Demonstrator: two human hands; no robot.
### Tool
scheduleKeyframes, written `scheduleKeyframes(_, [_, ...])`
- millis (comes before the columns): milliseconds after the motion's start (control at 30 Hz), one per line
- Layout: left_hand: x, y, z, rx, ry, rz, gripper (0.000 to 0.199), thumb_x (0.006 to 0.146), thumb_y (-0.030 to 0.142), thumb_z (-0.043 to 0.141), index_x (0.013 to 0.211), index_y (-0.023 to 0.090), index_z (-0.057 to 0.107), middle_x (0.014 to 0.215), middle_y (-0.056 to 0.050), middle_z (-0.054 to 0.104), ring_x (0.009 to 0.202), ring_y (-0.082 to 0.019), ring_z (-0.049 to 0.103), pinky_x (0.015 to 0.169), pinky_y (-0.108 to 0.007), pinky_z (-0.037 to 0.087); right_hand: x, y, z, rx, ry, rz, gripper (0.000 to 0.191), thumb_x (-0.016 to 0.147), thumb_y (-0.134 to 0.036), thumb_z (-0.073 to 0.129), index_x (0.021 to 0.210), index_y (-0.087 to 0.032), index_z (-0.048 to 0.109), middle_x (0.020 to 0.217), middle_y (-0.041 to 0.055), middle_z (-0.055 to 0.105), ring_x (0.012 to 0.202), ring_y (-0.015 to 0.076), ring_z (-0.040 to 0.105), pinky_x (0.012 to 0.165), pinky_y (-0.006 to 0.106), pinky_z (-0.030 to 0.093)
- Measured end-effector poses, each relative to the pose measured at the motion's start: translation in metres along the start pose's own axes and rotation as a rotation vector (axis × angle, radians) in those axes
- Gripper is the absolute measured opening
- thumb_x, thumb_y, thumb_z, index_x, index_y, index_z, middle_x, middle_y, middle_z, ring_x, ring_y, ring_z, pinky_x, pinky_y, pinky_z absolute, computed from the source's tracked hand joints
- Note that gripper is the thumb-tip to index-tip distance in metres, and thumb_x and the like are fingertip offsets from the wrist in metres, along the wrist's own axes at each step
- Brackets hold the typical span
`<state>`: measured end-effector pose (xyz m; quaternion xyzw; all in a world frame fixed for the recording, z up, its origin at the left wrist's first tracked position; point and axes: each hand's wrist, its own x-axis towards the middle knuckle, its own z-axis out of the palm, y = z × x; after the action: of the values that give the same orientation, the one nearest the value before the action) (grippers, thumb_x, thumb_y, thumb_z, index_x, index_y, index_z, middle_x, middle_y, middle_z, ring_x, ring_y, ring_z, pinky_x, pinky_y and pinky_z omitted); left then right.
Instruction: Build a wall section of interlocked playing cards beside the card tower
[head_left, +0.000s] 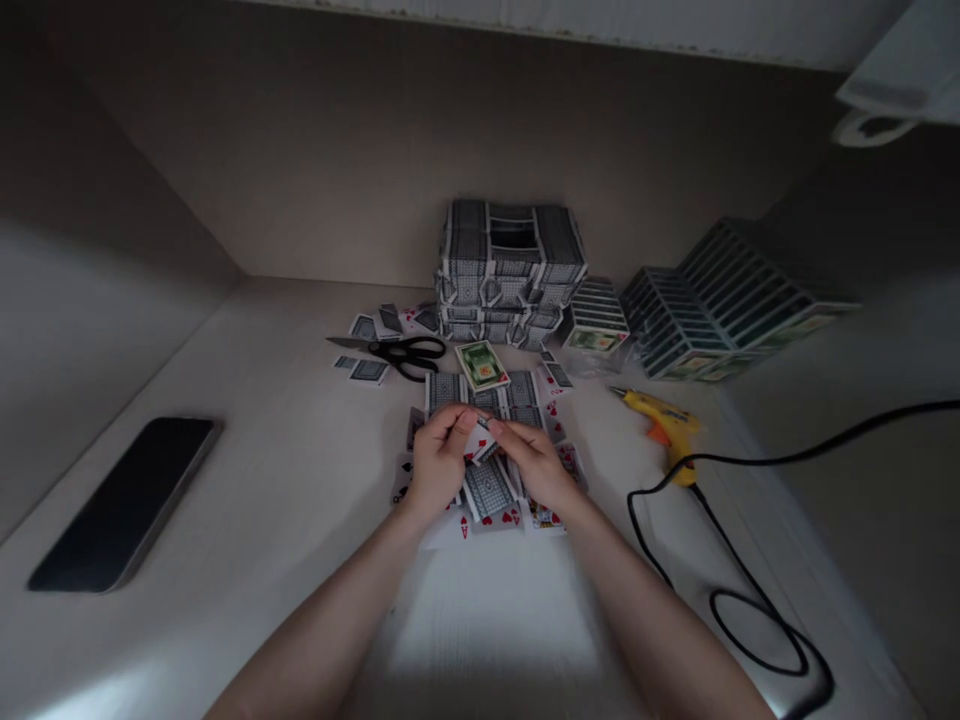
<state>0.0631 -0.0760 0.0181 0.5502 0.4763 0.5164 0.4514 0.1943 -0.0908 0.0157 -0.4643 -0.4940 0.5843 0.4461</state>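
Note:
Between my left hand point(441, 452) and my right hand point(534, 462) is a playing card point(481, 440) with red pips, pinched at its upper edge by both thumbs and fingers. Part of the card is hidden by the fingers. Beneath the hands lies a flat arrangement of playing cards point(489, 490), some patterned back up, others showing red and black faces around the border. A green card box point(482, 367) rests on the far side of this arrangement. Behind it stands a box-like structure built of cards point(510, 265), with an opening in its top.
Black-handled scissors point(405, 352) lie among cut card pieces point(369, 372) at the back left. A yellow glue gun point(671, 430) with a looping black cord point(750, 460) is at the right. Stacked card boxes point(720, 310) stand behind it. A phone point(127, 505) lies at the left.

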Motion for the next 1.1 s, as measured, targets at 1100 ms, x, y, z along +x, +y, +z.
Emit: scheduleKeyframes(1100, [0.0, -0.01, 0.003, 0.384, 0.051, 0.194, 0.019, 0.081, 0.031, 0.051, 0.07, 0.017, 0.056, 0.066, 0.0, 0.058, 0.064, -0.011, 0.053, 0.06, -0.022, 0.041, 0.001, 0.005, 0.004, -0.19, 0.126, -0.141, 0.031, 0.078, -0.04, 0.047, 0.056, -0.018, 0.044, 0.056, -0.0036, 0.035, 0.055, 0.0098, 0.033, 0.052, 0.022, 0.028])
